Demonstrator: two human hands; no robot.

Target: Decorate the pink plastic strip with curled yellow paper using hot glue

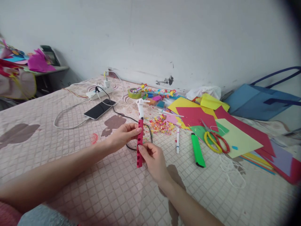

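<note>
A narrow red paper strip with a row of dark round spots or holes along it is held upright above the table. My left hand pinches its upper part between thumb and fingers. Lower down, my right hand grips the same strip from the right side. Just beyond the strip's top end is a white tool that looks like a small glue gun; the strip hides its lower part. A black cord curves behind my hands.
To the right lie a white marker, a green paper tube, scissors, white string and coloured sheets. Paper scraps are scattered beyond my hands. A phone and power strip lie left; a blue bag stands right.
</note>
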